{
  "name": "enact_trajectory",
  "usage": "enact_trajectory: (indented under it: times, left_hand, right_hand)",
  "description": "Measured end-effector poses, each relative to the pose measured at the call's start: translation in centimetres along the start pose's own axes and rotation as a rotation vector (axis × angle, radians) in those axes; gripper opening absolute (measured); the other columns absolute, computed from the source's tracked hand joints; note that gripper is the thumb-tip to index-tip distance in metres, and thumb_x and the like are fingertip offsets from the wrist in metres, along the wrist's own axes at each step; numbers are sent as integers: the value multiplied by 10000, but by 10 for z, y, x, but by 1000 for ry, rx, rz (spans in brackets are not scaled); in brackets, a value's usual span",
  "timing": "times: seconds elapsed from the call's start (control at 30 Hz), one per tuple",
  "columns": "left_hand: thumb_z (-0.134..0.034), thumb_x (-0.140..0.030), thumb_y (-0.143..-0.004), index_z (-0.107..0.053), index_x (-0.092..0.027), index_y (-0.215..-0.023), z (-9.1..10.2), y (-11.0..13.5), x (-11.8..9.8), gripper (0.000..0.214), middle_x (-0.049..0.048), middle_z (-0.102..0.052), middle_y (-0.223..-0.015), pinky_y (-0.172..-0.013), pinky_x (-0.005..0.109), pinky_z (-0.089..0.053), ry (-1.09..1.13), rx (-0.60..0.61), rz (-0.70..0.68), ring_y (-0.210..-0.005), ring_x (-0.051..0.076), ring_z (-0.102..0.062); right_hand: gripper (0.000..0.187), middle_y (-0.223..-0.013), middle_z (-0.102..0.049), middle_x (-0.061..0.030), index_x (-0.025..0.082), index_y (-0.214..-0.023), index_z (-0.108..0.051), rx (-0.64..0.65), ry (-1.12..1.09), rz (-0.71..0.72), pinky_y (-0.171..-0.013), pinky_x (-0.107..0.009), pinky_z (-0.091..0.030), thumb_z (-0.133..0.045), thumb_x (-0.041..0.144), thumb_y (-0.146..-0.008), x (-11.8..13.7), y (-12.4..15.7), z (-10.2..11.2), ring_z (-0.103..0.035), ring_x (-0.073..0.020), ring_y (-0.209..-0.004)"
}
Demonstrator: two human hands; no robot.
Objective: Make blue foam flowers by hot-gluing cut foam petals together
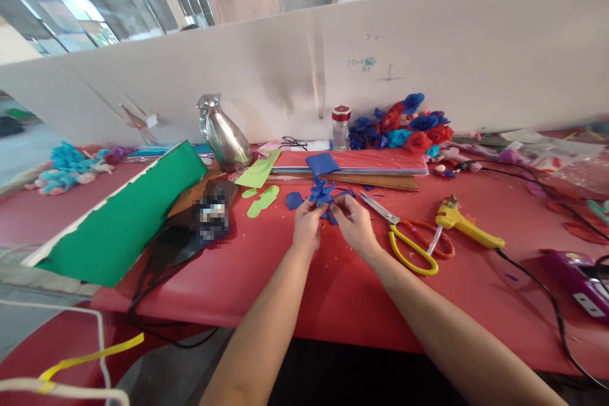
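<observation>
A blue paper flower [321, 190] is held above the counter [266, 285], near its middle. Its base is pinched from the left by the fingers of the left hand [307, 223], and its lower right side is grasped by the fingers of the right hand [354, 222]; the exact contact is partly hidden by the hands. Just to the left of the flower, a cut blue piece [294, 201] is laid flat, and behind it a blue sheet [323, 163] is rested on a stack of paper [380, 162].

To the right, scissors [399, 238] with one yellow and one orange handle are laid with the blades pointed toward the flower. Beside them a yellow glue gun [469, 225] is placed, its cord led off past a purple box [573, 282].

To the left, a light green sheet [259, 170] and cut green pieces [263, 201] are spread near a metal jug [226, 136]. A green panel [124, 222] is propped at an angle farther left. Along the white partition [190, 85], a red-lidded jar [340, 130] is stood beside heaped paper flowers [419, 139] in red and blue.
</observation>
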State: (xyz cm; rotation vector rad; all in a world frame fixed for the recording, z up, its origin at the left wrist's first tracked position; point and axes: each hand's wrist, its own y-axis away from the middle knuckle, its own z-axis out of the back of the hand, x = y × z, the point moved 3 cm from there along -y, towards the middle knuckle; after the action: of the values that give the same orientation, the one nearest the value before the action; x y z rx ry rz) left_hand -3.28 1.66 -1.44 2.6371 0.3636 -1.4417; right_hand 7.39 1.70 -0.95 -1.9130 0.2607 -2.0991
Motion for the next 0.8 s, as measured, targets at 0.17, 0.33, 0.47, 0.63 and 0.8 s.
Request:
enact_trajectory:
  times: [0.17,0.33,0.47,0.63,0.8]
  left_hand:
    - [-709,-127,-533,-652,-163,-616,2,-1,2,108,-36,-637,-614,-656,223,-380,24,-1,-2,-589,73,-518]
    - [-705,-129,-532,-668,-164,-642,1,-1,1,121,-30,-652,-635,-664,225,-386,26,-1,10,-602,77,-527]
    - [-721,-143,-529,-662,-162,-629,1,-1,1,118,-30,-643,-610,-661,227,-393,17,9,24,-598,82,-536]
    - [-749,-169,-526,-663,-160,-613,0,-1,1,123,-30,-630,-578,-651,233,-403,-2,23,39,-573,83,-536]
    - [-799,-233,-501,-692,-168,-636,-2,0,-3,184,-28,-632,-569,-683,240,-421,-33,20,-4,-613,103,-561]
  right_hand:
    - [150,-760,-668,-27,209,-805,-552,7,143,15,-576,-257,-419,-510,352,-821,3,1,2,-589,-159,-667]
    - [148,-768,-678,-30,208,-814,-555,5,178,22,-573,-255,-428,-499,344,-818,2,1,2,-592,-157,-656]
    - [129,-776,-683,-34,208,-804,-560,-15,141,60,-617,-269,-458,-510,326,-802,4,1,2,-602,-161,-675]
    - [146,-792,-696,-43,201,-826,-608,-36,149,87,-659,-292,-475,-535,322,-787,4,1,3,-608,-171,-688]
    - [169,-804,-698,-53,197,-833,-619,-50,163,66,-630,-293,-470,-521,333,-807,4,1,5,-607,-180,-687]
